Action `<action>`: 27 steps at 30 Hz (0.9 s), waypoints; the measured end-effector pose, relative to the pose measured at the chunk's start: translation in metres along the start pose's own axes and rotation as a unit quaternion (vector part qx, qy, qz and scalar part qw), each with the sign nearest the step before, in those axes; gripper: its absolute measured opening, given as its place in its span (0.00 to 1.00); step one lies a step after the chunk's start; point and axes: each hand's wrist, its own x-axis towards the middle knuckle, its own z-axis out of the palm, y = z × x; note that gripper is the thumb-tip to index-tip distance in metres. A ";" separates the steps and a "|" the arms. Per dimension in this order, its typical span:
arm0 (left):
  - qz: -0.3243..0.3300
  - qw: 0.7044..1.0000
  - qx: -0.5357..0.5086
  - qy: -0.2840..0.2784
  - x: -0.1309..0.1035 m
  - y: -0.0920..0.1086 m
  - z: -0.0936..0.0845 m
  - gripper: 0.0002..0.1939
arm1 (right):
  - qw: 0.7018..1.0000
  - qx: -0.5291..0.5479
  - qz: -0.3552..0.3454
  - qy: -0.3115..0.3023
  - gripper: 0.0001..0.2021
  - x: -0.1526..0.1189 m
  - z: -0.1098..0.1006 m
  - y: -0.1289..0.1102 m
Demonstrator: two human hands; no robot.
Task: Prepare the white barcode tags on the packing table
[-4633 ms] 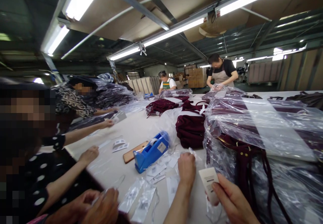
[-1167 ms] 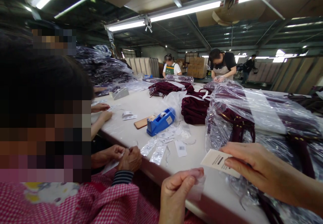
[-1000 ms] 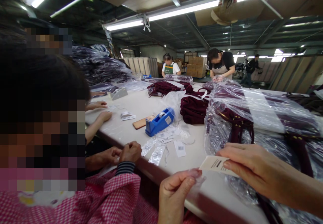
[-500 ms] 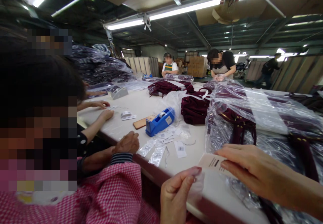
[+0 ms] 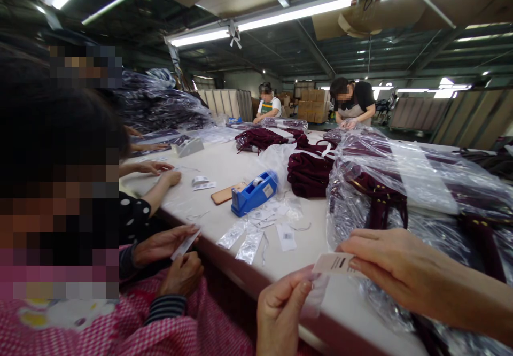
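Between thumb and fingers, my left hand (image 5: 280,309) pinches a small clear plastic bag (image 5: 315,296) at the table's front edge. From the right, my right hand (image 5: 395,260) holds a white printed tag (image 5: 335,264), its left end at the bag's top by my left fingertips. I cannot tell whether the tag's end is inside the bag. Beyond my hands, several bagged tags (image 5: 249,245) and a white barcode tag (image 5: 286,237) lie on the table (image 5: 224,166). Right beside my right hand are maroon garments in clear plastic (image 5: 377,195).
A blue tape dispenser (image 5: 254,193) stands beside a phone (image 5: 226,193). Folded maroon garments (image 5: 308,174) lie behind it. At the left, a co-worker in a pink checked sleeve holds a small white tag (image 5: 185,244); other people work around the table.
My right hand has brought the tag's left end to the bag's top. The co-worker at the left has drawn their hands back from the table and now holds a small tag.
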 end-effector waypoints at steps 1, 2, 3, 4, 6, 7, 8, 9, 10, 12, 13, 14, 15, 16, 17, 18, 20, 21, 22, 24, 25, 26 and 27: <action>-0.002 1.000 -0.001 0.001 -0.001 0.001 0.001 0.06 | 1.000 -0.012 -0.006 -0.006 0.10 0.001 -0.001 0.000; -0.004 1.000 -0.002 0.002 -0.001 0.002 0.001 0.06 | 1.000 -0.022 -0.012 -0.011 0.10 0.003 -0.001 0.000; -0.008 1.000 -0.004 0.005 -0.002 0.003 0.002 0.06 | 0.999 -0.032 -0.018 -0.015 0.10 0.004 -0.002 0.000; -0.012 1.000 -0.007 0.008 -0.002 0.003 0.003 0.06 | 0.999 -0.043 -0.025 -0.016 0.10 0.005 -0.002 0.000; -0.016 1.000 -0.018 0.016 -0.003 0.004 0.003 0.05 | 0.997 -0.063 -0.046 -0.012 0.10 0.006 -0.002 0.001; -0.016 0.999 -0.022 0.021 -0.003 0.004 0.004 0.05 | 0.996 -0.071 -0.056 -0.009 0.10 0.007 -0.002 0.002; -0.014 0.999 -0.023 0.025 -0.003 0.004 0.004 0.06 | 0.995 -0.076 -0.065 -0.005 0.11 0.007 -0.002 0.002; -0.010 0.999 -0.021 0.026 -0.003 0.003 0.004 0.06 | 0.994 -0.079 -0.070 -0.003 0.11 0.007 -0.003 0.003; -0.008 1.000 -0.017 0.025 -0.003 0.002 0.004 0.06 | 0.994 -0.079 -0.074 -0.002 0.11 0.007 -0.003 0.003; -0.011 1.000 -0.012 0.015 -0.002 0.001 0.004 0.07 | 0.994 -0.075 -0.076 -0.001 0.11 0.008 -0.004 0.003; -0.015 1.000 -0.014 0.006 -0.002 0.000 0.004 0.08 | 0.995 -0.071 -0.075 -0.001 0.11 0.009 -0.005 0.003; -0.021 1.000 -0.022 -0.003 -0.002 0.000 0.004 0.08 | 0.995 -0.067 -0.075 -0.002 0.11 0.009 -0.006 0.003; -0.028 0.999 -0.035 -0.012 -0.002 0.000 0.004 0.08 | 0.995 -0.063 -0.075 -0.004 0.12 0.010 -0.006 0.003; -0.035 0.998 -0.050 -0.022 -0.002 0.000 0.004 0.08 | 0.995 -0.059 -0.077 -0.006 0.12 0.010 -0.007 0.002; -0.042 0.997 -0.064 -0.028 -0.002 0.001 0.005 0.09 | 0.995 -0.058 -0.078 -0.008 0.11 0.011 -0.007 0.002; -0.050 0.995 -0.076 -0.030 -0.002 0.001 0.005 0.09 | 0.995 -0.059 -0.081 -0.009 0.11 0.012 -0.007 0.003; -0.059 0.994 -0.091 -0.027 -0.002 0.002 0.006 0.09 | 0.994 -0.065 -0.088 -0.009 0.11 0.012 -0.005 0.005; -0.060 0.993 -0.093 -0.026 -0.002 0.002 0.007 0.09 | 0.994 -0.067 -0.090 -0.009 0.11 0.012 -0.005 0.006; -0.059 0.993 -0.096 -0.023 -0.002 0.002 0.007 0.08 | 0.993 -0.069 -0.090 -0.010 0.11 0.012 -0.004 0.007; -0.058 0.993 -0.102 -0.021 -0.001 0.001 0.008 0.08 | 0.994 -0.073 -0.086 -0.017 0.10 0.012 -0.003 0.010; -0.058 0.992 -0.107 -0.020 -0.001 0.001 0.008 0.08 | 0.994 -0.075 -0.083 -0.022 0.11 0.012 -0.003 0.011; -0.061 0.991 -0.113 -0.020 -0.001 0.000 0.008 0.08 | 0.994 -0.077 -0.080 -0.025 0.11 0.012 -0.004 0.011; -0.066 0.990 -0.120 -0.021 -0.001 0.000 0.008 0.09 | 0.993 -0.079 -0.078 -0.026 0.11 0.012 -0.004 0.011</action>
